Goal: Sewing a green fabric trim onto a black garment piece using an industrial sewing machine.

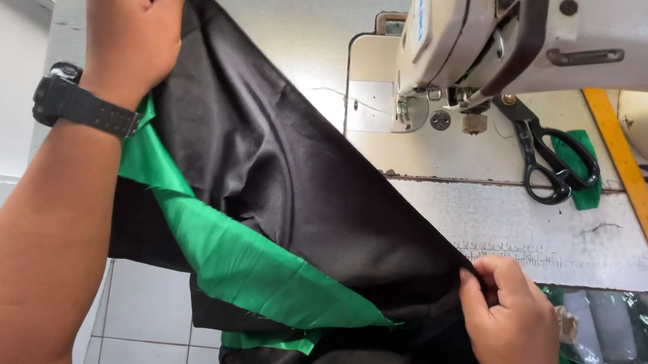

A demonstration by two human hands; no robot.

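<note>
Left hand clenched on the raised upper corner of black fabric with green lining; right hand pinching its lower edge, before the sewing machine; scissors beyond.

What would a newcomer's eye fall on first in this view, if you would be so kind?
First, the shiny black fabric with a bright green satin strip, stretched taut across the middle between the raised left hand at upper left and the right hand pinching its edge at lower right. Behind, at upper right, stands the cream industrial sewing machine, with black-handled scissors lying on the table below it.
</note>
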